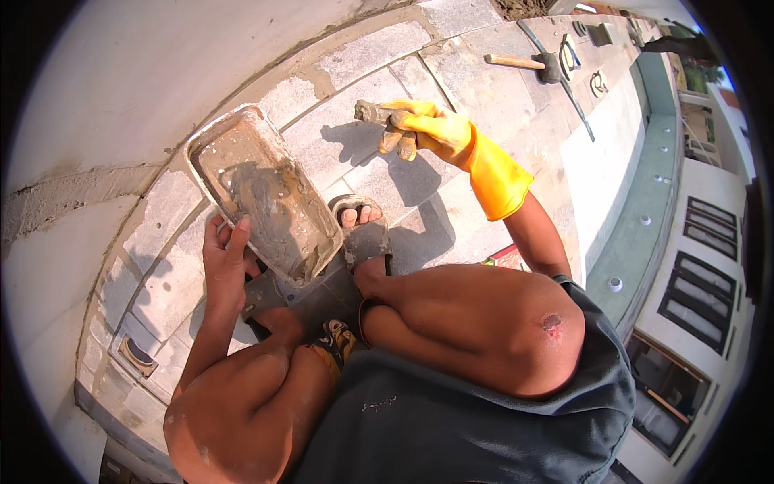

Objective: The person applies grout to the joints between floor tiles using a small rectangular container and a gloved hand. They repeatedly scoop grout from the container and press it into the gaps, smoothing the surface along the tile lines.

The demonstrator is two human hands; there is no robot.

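Observation:
My left hand (227, 262) is bare and grips the near left rim of a rectangular tray (201, 179), thumb over the edge. Wet grey-brown mortar (270, 202) lies spread inside it. The tray sits tilted between my left hand and my sandalled feet. My right hand (427, 133), in a yellow rubber glove with muddy fingertips, is raised to the right of the tray. Its fingers close on a small grey mortar-covered piece (371, 111); the coating hides what kind of thing it is. Its shadow falls on the stone paving.
Grey stone paving (379, 93) runs along a pale wall (97, 97) on the left. A rubber mallet (548, 68) with a wooden handle lies farther off, beside a long thin bar (579, 107). A green-lined basin (625, 266) borders the right. A red item (508, 257) lies by my right knee.

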